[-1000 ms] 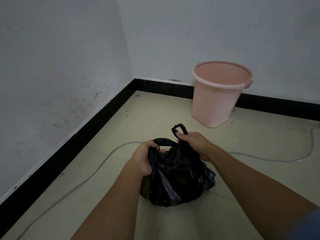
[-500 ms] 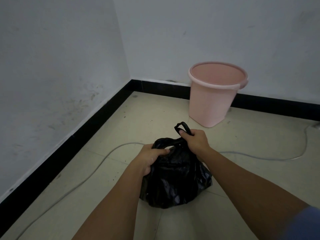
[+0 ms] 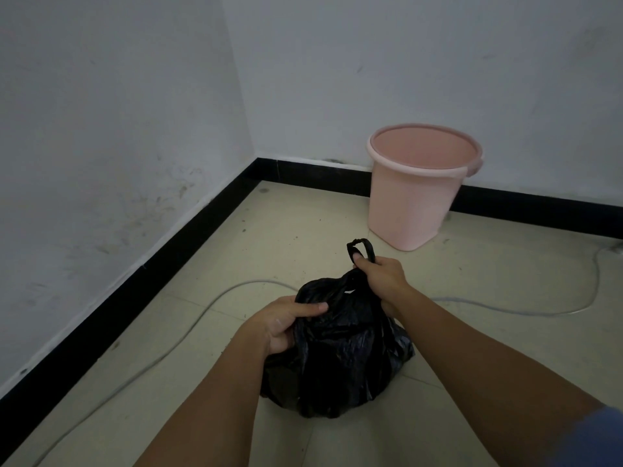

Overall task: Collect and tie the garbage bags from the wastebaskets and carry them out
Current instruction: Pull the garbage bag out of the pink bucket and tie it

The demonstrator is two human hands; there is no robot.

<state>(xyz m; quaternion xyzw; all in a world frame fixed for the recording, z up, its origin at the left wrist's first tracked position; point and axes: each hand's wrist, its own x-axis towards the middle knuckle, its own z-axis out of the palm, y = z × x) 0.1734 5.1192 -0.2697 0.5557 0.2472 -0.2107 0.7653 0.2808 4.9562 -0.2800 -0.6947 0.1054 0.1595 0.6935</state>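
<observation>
Your right hand (image 3: 381, 278) is fisted round the gathered neck of the black garbage bag (image 3: 340, 358), with one handle loop (image 3: 365, 247) sticking up past your knuckles. Your left hand (image 3: 283, 323) grips the bag's left shoulder, thumb laid across the plastic. Both forearms reach forward and down. The bag slumps on the tile floor (image 3: 303, 230), glossy, wrinkled and bulging. Beyond it a pale pink plastic wastebasket (image 3: 414, 203), round and tapering, stands by the black baseboard (image 3: 135, 284) near the floor's far corner. A grey cable (image 3: 202, 308) curves across the tiles.
</observation>
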